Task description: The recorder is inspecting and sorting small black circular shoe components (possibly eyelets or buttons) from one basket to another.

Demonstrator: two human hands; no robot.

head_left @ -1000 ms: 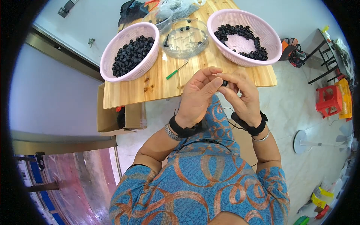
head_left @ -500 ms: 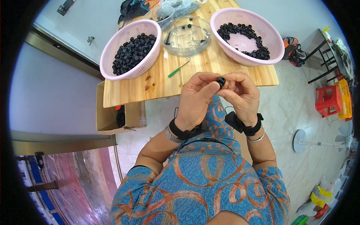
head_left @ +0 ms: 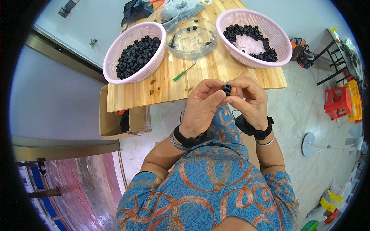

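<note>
A small black part [head_left: 226,90] is pinched by the left hand [head_left: 202,104] and right hand [head_left: 251,101] by the near edge of the wooden table [head_left: 133,96]. On it a green screwdriver [head_left: 179,76] is laid, with a clear tray [head_left: 189,56] set farther back.

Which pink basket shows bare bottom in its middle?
The right-hand pink basket: its black parts curve around an uncovered patch. In the left-hand pink basket, heaped black parts cover the middle.
</note>
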